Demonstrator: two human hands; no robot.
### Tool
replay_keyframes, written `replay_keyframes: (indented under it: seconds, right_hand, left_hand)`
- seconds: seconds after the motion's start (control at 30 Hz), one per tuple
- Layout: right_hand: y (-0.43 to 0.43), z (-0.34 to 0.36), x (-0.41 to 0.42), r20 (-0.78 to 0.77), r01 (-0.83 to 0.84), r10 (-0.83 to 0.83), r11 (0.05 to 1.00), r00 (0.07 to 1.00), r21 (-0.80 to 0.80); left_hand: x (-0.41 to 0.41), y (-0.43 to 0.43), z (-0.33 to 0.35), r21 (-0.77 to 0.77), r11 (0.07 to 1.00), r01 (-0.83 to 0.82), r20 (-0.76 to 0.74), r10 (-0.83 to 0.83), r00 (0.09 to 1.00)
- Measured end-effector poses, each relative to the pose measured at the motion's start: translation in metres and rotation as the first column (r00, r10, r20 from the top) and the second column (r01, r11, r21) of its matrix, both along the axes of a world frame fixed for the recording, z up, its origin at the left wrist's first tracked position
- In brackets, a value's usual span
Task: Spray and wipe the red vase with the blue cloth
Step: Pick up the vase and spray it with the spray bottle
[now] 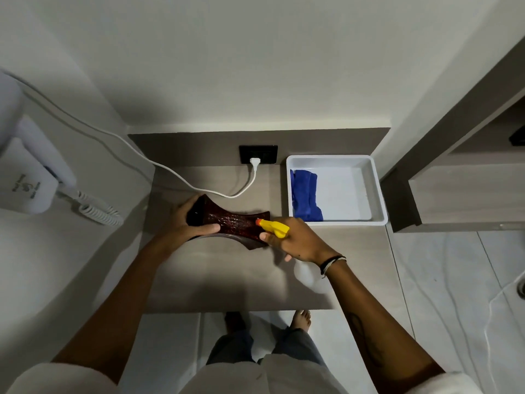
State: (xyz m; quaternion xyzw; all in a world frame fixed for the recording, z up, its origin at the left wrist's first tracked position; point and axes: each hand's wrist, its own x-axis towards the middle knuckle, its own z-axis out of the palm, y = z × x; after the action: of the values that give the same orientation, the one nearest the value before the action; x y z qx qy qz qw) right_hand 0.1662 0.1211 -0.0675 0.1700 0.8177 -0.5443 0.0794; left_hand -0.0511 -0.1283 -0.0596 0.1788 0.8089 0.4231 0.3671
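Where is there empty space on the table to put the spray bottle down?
The countertop is bare along its near edge, in front of the red vase and both hands. The white tray is bare right of the blue cloth. It is crowded mid-counter, and the white cord trails behind the vase.

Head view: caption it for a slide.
Left hand steadies red vase; right hand aims spray bottle; blue cloth waits.

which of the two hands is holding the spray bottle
The right hand, the one with the wristbands, grips the yellow-topped spray bottle and points its nozzle at the red vase. The left hand only holds the vase at its other end.
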Motion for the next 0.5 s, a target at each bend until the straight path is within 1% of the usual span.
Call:
replay_keyframes:
  seconds: [0.1, 0.17, 0.2, 0.3, 0.4, 0.5]
  right_hand:
    - [-0.024, -0.003, -0.011, 0.006, 0.032, -0.032, 0.999, 0.999, 0.013]
    - [-0.036, -0.006, -0.017, 0.004, 0.058, -0.058, 0.998, 0.998, 0.019]
    - [-0.041, -0.007, -0.020, -0.006, 0.063, -0.063, 0.997, 0.998, 0.040]
    - [-0.058, -0.011, -0.028, -0.068, 0.056, -0.047, 0.988, 0.997, 0.142]
    - [-0.068, -0.011, -0.031, -0.093, 0.090, -0.077, 0.986, 0.993, 0.139]
    - [-0.067, -0.008, -0.032, -0.081, 0.093, -0.078, 0.974, 0.994, 0.207]
  left_hand:
    - [-0.001, -0.010, -0.001, -0.021, 0.988, 0.152, -0.155, -0.153, 0.976]
    - [0.000, -0.012, -0.005, 0.000, 0.984, 0.178, -0.241, -0.173, 0.955]
    - [0.000, -0.012, -0.008, 0.008, 0.985, 0.170, -0.259, -0.162, 0.952]
    - [-0.004, -0.015, -0.012, 0.010, 0.988, 0.152, -0.248, -0.144, 0.958]
    - [-0.005, -0.016, -0.013, -0.005, 0.985, 0.175, -0.323, -0.167, 0.932]
    - [-0.005, -0.014, -0.010, -0.014, 0.983, 0.185, -0.367, -0.178, 0.913]
